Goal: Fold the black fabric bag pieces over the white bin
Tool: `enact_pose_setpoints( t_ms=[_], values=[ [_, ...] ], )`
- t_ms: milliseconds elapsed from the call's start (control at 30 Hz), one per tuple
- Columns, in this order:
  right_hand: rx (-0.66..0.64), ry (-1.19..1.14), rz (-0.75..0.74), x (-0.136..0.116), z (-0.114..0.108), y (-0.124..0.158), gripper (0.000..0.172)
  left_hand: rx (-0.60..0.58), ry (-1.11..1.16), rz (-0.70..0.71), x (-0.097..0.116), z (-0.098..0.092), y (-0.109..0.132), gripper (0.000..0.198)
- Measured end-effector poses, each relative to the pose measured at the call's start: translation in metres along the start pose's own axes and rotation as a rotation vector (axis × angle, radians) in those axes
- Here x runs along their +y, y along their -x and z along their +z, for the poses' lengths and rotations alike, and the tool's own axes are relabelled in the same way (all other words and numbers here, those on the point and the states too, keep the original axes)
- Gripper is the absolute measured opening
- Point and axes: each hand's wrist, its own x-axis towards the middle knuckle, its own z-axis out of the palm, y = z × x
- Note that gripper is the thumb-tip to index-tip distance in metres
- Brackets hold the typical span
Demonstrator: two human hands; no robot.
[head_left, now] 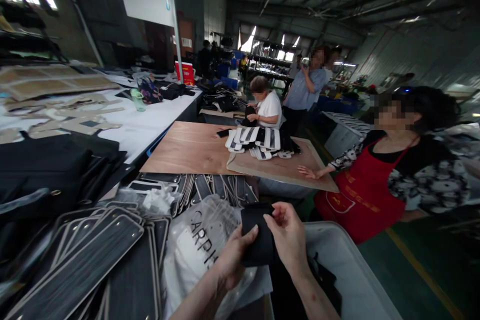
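A dark fabric piece, flat and folded-looking, is held up between my two hands. My left hand grips its left side, with the thumb lying across the front. At the upper right edge, my right hand pinches it between thumb and curled fingers. Under my left forearm lies a clear plastic bag with black lettering. Below and right of my hands is a pale plastic bin with dark cloth inside.
Stacked dark panels with light edging fill the lower left. Ahead lies a wooden board bearing white-and-black pieces. A person in a red apron rests one hand on the board's right side. Another person in white works behind it. A white table stands left.
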Motion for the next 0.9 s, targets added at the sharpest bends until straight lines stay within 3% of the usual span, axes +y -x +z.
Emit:
enact_pose_setpoints(
  t_ms=[200, 300, 400, 500, 667, 900],
  values=[
    [0.016, 0.110, -0.194, 0.050, -0.044, -0.058, 0.008, 0.021, -0.015, -0.067, -0.021, 0.033, -0.076, 0.052],
    [0.015, 0.210, -0.346, 0.063, -0.070, -0.076, 0.022, 0.040, -0.011, -0.108, -0.030, 0.048, -0.112, 0.056],
    [-0.096, 0.479, -0.455, 0.078, -0.092, -0.090, 0.034, 0.058, 0.010, -0.115, -0.042, 0.059, -0.146, 0.053],
    [-0.169, 0.664, -0.420, 0.099, -0.104, -0.104, 0.037, 0.079, 0.018, -0.118, -0.056, 0.065, -0.179, 0.051],
    [-0.098, 0.732, -0.374, 0.137, -0.113, -0.132, 0.041, 0.044, 0.015, -0.127, -0.081, 0.069, -0.229, 0.046],
    [-0.153, 0.595, -0.234, 0.206, -0.128, -0.158, 0.039, 0.119, -0.044, -0.160, -0.117, 0.063, -0.296, 0.063]
  ],
)
